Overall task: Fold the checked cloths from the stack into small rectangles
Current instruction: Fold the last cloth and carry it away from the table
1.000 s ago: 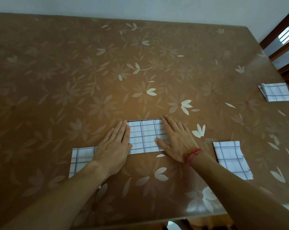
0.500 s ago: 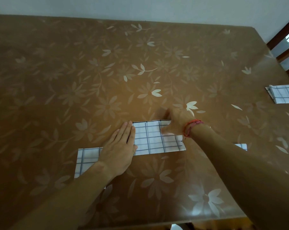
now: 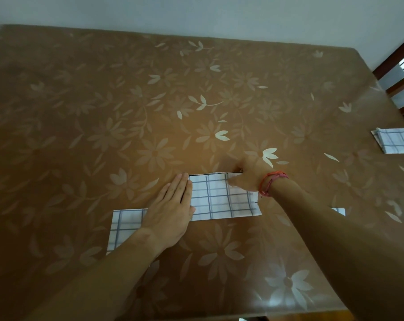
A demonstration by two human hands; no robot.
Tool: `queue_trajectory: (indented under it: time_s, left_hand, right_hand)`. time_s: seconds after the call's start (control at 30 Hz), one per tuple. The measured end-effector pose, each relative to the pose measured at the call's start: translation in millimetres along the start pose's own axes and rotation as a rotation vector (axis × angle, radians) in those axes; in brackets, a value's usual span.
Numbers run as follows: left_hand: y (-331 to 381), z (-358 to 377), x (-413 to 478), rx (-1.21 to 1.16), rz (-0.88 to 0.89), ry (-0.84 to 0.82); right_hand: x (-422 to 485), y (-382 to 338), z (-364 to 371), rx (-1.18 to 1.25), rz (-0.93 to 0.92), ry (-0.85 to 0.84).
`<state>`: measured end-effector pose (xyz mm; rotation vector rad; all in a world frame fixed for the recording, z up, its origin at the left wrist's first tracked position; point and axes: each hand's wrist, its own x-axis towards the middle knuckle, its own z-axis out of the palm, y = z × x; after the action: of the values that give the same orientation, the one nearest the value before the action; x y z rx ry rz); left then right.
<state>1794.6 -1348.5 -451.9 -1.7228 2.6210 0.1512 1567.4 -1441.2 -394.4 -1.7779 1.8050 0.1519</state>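
The left hand (image 3: 170, 209) lies flat, fingers straight, pressing the left end of the checked cloth (image 3: 219, 198). I note the right hand (image 3: 249, 173) pinching that cloth's far edge, thumb on top. A second cloth (image 3: 126, 224) lies under the left wrist. The stack (image 3: 395, 141) sits well to the right of the right hand.

The cloth (image 3: 219, 200) is white with blue-grey checks, the table (image 3: 103, 112) brown (pale flower print).

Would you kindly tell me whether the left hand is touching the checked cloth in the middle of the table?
Touching. The head view shows the left hand lying flat, its thumb side overlapping the left end of the checked cloth, with no gap between them.
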Motion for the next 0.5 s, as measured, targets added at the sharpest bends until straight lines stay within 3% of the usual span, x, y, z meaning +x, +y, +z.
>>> queue_trajectory:
  time_s: [0.37,0.5]
  left_hand:
    - [18.1,-19.7,5.7,-0.238,-0.019,0.041]
    - [31.4,-27.8,-6.2,-0.288,0.031,0.025]
  right_hand:
    - [-35.5,30.4,14.7,0.323,0.159,0.095]
    - [-63.0,38.5,17.9,0.615,0.318,0.129]
